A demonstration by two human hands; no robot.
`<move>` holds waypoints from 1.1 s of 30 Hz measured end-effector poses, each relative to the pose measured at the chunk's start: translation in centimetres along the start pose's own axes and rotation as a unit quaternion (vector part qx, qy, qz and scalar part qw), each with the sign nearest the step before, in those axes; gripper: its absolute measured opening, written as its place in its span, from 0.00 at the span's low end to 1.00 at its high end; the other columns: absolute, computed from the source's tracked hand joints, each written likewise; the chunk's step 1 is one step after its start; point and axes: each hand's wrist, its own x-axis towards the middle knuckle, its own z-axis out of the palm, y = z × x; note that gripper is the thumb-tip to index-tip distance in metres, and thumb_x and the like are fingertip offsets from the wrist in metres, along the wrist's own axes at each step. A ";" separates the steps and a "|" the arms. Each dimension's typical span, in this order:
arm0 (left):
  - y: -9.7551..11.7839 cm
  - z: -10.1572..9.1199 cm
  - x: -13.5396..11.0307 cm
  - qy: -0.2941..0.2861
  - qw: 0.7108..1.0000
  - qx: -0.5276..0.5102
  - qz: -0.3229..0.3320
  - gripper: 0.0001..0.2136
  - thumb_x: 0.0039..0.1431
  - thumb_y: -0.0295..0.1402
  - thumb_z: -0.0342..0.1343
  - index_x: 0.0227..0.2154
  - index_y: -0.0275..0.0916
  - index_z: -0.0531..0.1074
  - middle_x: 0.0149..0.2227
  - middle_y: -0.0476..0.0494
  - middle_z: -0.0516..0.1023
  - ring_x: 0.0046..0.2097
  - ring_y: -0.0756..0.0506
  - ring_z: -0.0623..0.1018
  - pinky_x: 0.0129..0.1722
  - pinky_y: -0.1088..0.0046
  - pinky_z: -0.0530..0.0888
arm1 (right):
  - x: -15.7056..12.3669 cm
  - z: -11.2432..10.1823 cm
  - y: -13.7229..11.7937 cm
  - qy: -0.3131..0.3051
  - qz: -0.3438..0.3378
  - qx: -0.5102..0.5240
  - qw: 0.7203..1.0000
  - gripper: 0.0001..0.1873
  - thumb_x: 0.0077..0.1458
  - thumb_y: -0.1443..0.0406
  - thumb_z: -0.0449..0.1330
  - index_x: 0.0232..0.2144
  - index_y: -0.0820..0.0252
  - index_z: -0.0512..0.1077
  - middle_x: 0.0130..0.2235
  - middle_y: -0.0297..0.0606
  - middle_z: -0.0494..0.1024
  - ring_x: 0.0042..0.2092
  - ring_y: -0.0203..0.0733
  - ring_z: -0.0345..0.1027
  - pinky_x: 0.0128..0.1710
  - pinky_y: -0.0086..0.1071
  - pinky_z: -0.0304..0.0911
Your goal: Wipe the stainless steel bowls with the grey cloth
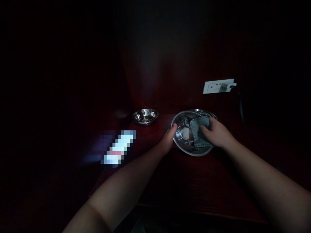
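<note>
The right hand [216, 132] presses a grey cloth [198, 129] into a tilted steel bowl [184, 147] on the dark counter [194, 184], fingers closed on the cloth. The left hand [168, 139] grips the bowl's rim. A smaller bowl [145, 116] sits well apart.

A shiny polished metal plate [188, 147], mirror-smooth and reflective, holds a soft grey cloth [198, 131] with a woven, matt texture. To the left, farther back, a small metal bowl [145, 116] gleams with the same glossy finish. The counter [194, 181] beneath looks like dark reddish wood with a faint grain. A white wall socket [218, 86] appears smooth plastic.
</note>
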 end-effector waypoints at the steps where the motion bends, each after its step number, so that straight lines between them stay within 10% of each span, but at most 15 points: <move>1: 0.0 0.0 0.0 -0.003 1.000 0.006 -0.013 0.27 0.53 0.53 0.50 0.48 0.38 0.71 0.44 0.36 0.77 0.50 0.34 0.74 0.53 0.50 0.66 | 0.0 0.0 0.0 0.000 -0.003 -0.005 1.000 0.15 0.51 0.58 0.53 0.39 0.61 0.67 0.33 0.44 0.74 0.34 0.47 0.69 0.33 0.36 0.63; 33: 1.0 -0.4 -0.8 -0.077 0.990 0.058 -0.098 0.31 0.54 0.57 0.42 0.49 0.38 0.69 0.47 0.33 0.75 0.51 0.32 0.72 0.50 0.46 0.65 | -0.1 0.0 0.0 -0.019 -0.018 -0.016 1.000 0.12 0.51 0.59 0.53 0.36 0.60 0.66 0.34 0.44 0.75 0.35 0.47 0.69 0.34 0.35 0.62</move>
